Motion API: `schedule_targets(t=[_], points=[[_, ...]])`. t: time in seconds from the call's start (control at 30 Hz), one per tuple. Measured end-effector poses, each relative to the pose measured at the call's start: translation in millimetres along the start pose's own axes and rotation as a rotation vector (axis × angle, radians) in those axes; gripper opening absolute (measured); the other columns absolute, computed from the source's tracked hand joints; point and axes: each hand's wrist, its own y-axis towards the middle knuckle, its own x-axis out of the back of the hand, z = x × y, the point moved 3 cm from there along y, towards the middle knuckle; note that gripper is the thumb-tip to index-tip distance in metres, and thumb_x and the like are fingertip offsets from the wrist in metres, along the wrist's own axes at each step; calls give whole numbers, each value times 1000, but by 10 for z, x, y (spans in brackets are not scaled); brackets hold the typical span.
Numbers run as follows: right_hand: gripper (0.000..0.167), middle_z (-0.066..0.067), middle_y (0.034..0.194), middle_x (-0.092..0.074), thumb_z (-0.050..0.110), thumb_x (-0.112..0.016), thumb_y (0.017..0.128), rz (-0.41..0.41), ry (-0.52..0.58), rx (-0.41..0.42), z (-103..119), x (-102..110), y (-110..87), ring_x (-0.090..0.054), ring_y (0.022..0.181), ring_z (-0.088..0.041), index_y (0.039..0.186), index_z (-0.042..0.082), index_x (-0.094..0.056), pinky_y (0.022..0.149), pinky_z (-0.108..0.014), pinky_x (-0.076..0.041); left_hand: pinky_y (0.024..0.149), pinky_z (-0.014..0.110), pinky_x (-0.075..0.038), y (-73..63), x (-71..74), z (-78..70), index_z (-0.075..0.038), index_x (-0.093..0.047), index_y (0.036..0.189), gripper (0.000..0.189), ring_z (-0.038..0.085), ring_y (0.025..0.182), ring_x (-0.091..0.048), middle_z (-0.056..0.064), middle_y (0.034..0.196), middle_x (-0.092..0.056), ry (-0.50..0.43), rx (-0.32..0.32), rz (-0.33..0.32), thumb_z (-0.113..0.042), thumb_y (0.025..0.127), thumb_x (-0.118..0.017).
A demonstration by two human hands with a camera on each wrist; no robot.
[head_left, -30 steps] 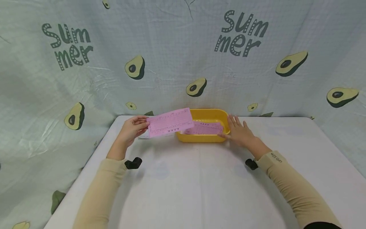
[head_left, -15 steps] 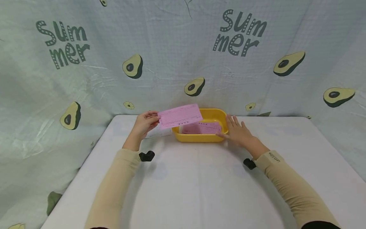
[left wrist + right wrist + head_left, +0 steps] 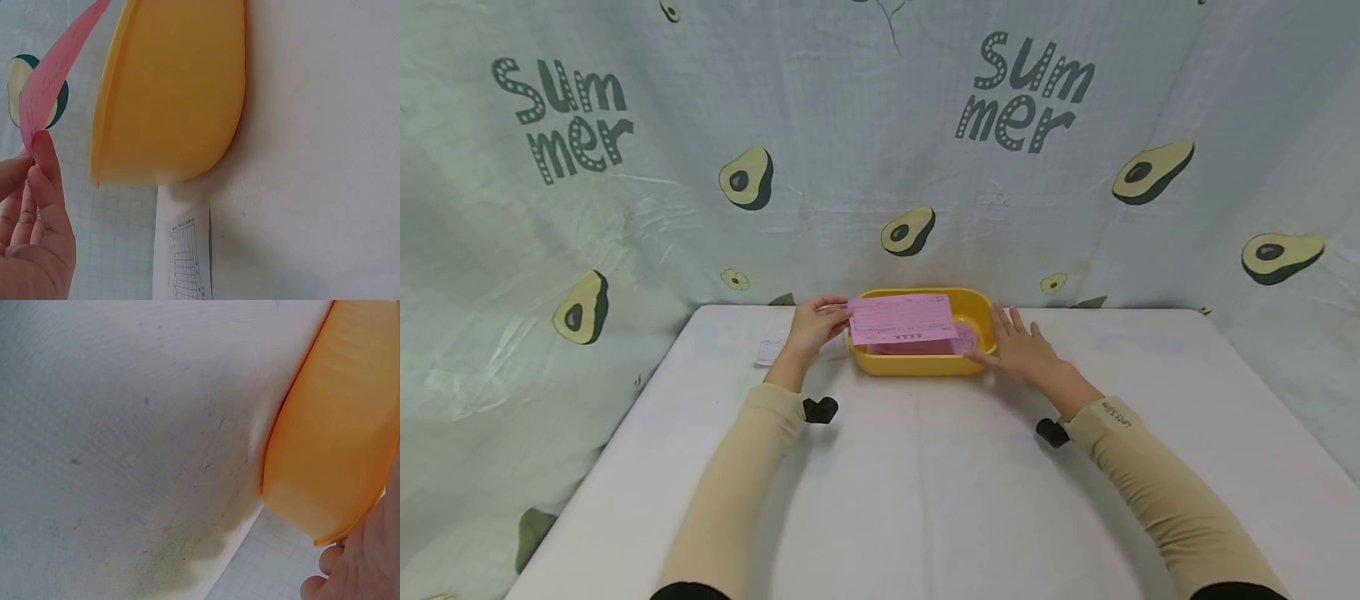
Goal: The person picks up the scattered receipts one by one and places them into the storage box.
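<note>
My left hand (image 3: 812, 332) pinches a pink printed paper slip (image 3: 901, 317) by its left edge, between thumb and fingers. The slip hangs over a yellow plastic basin (image 3: 917, 366) at the back of the table. In the left wrist view, the same pink slip (image 3: 47, 81) bends slightly upward beside the basin's outer wall. More pink printed paper (image 3: 967, 337) lies inside the basin, partly covered by the held slip. At the basin's right end, my right hand (image 3: 1028, 357) rests with spread, straight fingers against the rim. The right wrist view shows the fingers (image 3: 334, 569) near that rim.
White paper (image 3: 771, 351) with a printed grid lies on the table left of the basin, partly behind my left hand. The white-covered table (image 3: 917, 483) runs back to a hanging cloth (image 3: 827, 117) with avocado prints, close behind the basin.
My left hand has moved right with the pink slip, bringing it from the basin's left side to over the basin. My right hand has stayed at the basin's right end.
</note>
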Motion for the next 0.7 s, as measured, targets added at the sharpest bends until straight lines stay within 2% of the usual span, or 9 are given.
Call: schedule_targets(t=[0.3,0.53,0.7], points=[[109,-25,169,3,70,-43,99,-12,-13,9,-4,-26,-8,3,154,-46,160,-6,5,121,-64,-4,74,17,-55,99,-180,2,5,-62,128,30,11,81,-66,19,115,-69,42,-11,3,-2,99,-66],[109,-24,169,3,70,-45,99,-5,2,9,14,15,-21,5,154,-46,160,-6,6,121,-64,-3,88,28,-58,157,-328,-19,3,-64,126,27,25,95,-69,22,118,-69,201,-42,11,-2,100,-66],[107,-25,169,3,67,-46,100,-6,-10,10,14,22,-25,4,154,-46,160,-6,6,121,-64,-4,92,35,-57,204,-454,-14,5,-66,123,24,32,102,-70,23,118,-69,302,-85,39,-2,99,-66]])
